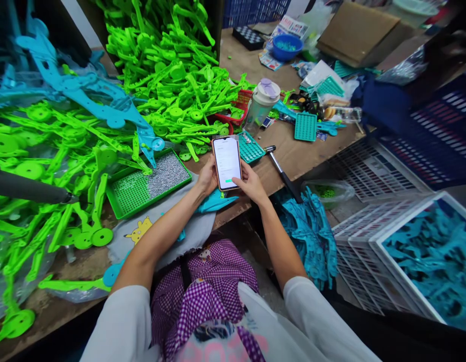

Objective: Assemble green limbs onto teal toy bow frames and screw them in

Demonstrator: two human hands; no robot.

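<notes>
A smartphone (227, 162) with a lit white screen is held upright over the table edge by both hands. My left hand (208, 177) wraps its left side from behind. My right hand (251, 184) grips the lower right side, thumb resting on the screen near the bottom. Under the hands lies a grey cloth (187, 226) with a blue plastic part (217, 201) on it. A green tray (148, 183) of small silvery screws sits just left of the hands.
Piles of bright green plastic parts (168, 75) cover the wooden table (293, 156) at left and back. A screwdriver (284, 173), teal grid trays (305, 126) and a lidded cup (263, 100) lie right of the phone. White crates (425, 251) with blue parts stand at right.
</notes>
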